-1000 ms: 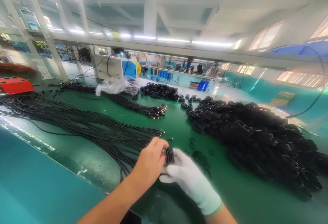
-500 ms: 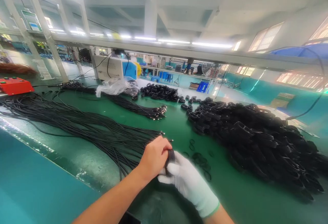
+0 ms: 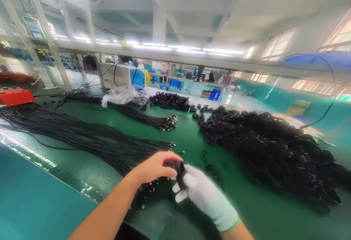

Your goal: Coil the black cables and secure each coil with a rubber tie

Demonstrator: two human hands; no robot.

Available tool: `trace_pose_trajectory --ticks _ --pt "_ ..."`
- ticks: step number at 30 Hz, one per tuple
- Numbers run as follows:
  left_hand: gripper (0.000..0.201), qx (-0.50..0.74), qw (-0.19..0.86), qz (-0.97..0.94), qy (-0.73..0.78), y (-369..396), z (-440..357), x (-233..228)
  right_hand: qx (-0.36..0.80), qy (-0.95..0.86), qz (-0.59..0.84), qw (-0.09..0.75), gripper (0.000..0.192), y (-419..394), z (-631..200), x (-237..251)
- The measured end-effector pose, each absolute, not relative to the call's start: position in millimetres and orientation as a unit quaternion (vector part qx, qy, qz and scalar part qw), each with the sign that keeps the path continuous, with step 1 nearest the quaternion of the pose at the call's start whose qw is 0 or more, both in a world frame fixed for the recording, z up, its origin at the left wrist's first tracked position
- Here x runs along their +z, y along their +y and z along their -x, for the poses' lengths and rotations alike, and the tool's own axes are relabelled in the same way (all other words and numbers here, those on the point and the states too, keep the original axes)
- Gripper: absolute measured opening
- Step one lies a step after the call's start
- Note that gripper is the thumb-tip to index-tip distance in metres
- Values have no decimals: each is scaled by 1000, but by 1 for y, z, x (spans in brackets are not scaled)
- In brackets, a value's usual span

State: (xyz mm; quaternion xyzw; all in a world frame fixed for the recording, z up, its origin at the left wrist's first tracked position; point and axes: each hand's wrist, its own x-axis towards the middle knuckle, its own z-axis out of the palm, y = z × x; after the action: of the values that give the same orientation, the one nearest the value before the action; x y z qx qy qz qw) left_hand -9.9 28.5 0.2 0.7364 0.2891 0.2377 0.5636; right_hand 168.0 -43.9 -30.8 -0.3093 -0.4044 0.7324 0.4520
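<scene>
A black cable wound into a small tight coil is held between my two hands above the green table. My right hand, in a white glove with a green cuff, grips the coil from the right. From the left, my bare left hand has its thumb and fingers around the coil's upper left side. Under and beside my left hand lies a long bundle of straight black cables, with small metal connectors at the ends. Part of the coil is hidden by the fingers.
A large heap of coiled black cables covers the right side, with a smaller pile behind. Loose black rings lie near my right hand. A second cable bundle, clear plastic bag and red control box are on the left.
My left hand has shifted slightly left and its fingers have loosened and stretched over the coil. My right hand has turned a little, with the coil still in it.
</scene>
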Motion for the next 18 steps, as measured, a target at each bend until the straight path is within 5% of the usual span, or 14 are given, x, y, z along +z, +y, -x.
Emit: trace_pose_trajectory --ticks 9,15,18 --pt "29 391 463 -695 387 36 6 -23 613 -467 430 471 49 -42 -177 -25" --pt "20 391 359 -734 423 41 3 -35 97 -585 736 326 58 -5 -233 18" --pt "18 351 330 -768 422 39 2 -37 -3 -550 787 279 59 29 -282 45"
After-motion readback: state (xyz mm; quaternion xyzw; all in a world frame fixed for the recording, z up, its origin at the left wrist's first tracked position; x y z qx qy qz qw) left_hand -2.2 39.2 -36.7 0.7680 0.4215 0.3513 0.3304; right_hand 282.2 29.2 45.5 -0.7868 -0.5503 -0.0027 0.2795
